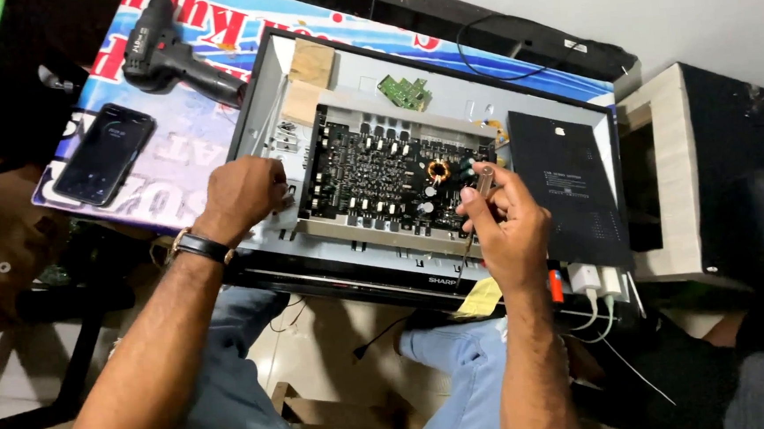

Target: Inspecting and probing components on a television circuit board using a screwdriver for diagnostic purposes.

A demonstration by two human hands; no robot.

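Observation:
An opened electronic unit in a grey metal chassis [375,246] lies in front of me, with a black circuit board [379,166] full of small parts inside. My left hand [244,192] rests as a fist on the board's left edge; a dark watch is on that wrist. My right hand [506,224] holds a screwdriver [479,204] with a clear handle at the board's right end, its shaft pointing down toward the chassis front. A copper coil [437,169] sits just left of the screwdriver handle.
A black perforated cover panel [575,189] lies on the right part of the chassis. A cordless drill [169,55] and a phone [104,152] lie on a printed banner at the left. A small green board [405,91] sits at the back. White plugs [594,279] hang at the front right.

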